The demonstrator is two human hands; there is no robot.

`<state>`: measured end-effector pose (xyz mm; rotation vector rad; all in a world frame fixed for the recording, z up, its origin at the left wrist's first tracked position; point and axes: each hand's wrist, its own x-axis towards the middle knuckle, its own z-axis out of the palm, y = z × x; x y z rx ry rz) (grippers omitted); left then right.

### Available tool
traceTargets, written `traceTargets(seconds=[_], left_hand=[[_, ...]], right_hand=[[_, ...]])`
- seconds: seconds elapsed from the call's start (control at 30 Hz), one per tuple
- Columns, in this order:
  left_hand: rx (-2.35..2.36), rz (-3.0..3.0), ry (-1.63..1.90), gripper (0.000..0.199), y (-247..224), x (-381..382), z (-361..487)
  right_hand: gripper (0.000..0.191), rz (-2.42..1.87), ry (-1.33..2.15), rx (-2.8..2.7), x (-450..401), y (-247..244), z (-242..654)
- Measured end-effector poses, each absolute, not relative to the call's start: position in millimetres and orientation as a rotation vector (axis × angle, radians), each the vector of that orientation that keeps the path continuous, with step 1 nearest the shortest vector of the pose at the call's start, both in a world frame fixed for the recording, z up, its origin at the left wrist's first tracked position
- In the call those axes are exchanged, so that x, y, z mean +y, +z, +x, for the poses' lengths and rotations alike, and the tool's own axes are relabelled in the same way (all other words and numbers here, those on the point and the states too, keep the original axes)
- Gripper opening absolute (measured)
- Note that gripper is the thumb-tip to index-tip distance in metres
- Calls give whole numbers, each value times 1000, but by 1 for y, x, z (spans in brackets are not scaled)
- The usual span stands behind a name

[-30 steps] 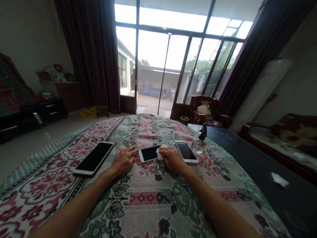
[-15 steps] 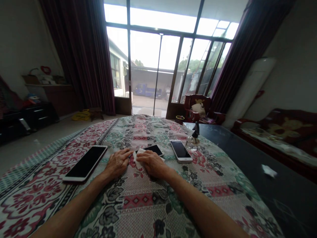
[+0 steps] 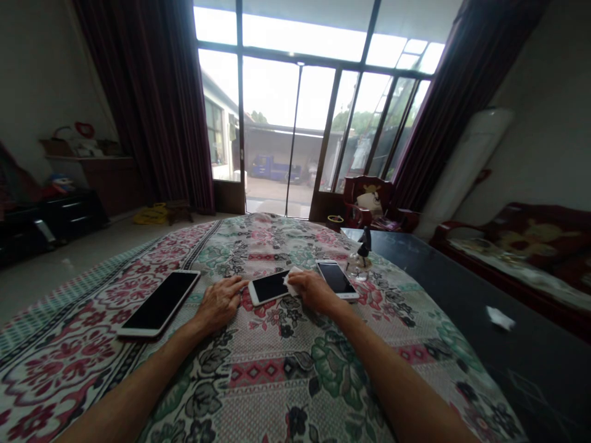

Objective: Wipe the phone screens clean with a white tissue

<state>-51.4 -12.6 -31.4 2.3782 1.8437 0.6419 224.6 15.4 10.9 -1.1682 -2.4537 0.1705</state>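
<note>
Pressing folded white tissue [image 3: 292, 280] to the middle phone [image 3: 268, 288], right hand [image 3: 317, 291] on its right end!

I've got the right fingers bunched, pinching that tissue, thumb placement too hidden to tell; the left hand [image 3: 220, 304] lies flat, fingers slightly spread and reaching the phone's left end, contact unclear, placed where it could check a slide. That phone lies face up on the patterned tablecloth [image 3: 258, 406], between the larger left phone [image 3: 160, 304] and the right phone [image 3: 337, 279], both face up, probably so their screens stay accessible. Brands? No logo, label or writing I can read anywhere.
</note>
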Motion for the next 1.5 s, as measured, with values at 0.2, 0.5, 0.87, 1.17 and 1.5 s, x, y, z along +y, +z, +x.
traceTargets(seconds=[0.2,0.5,0.87,1.17,1.5], left_hand=[[1864,2385,628,45,-29,-14,-49],[1884,2374,668,44,-32,-14,-49],[1868,2358,651,45,-28,-15,-49],[1868,2342,653,44,-27,-17,-48],[1838,2358,666,44,-30,-14,-49]], right_hand=[[40,-1019,92,-2518,-6,5,192],[33,-785,129,-2598,-12,3,161],[40,-1228,125,-2358,25,-3,201],[34,-1067,47,-2489,-11,0,172],[33,-991,135,-2478,7,1,174]])
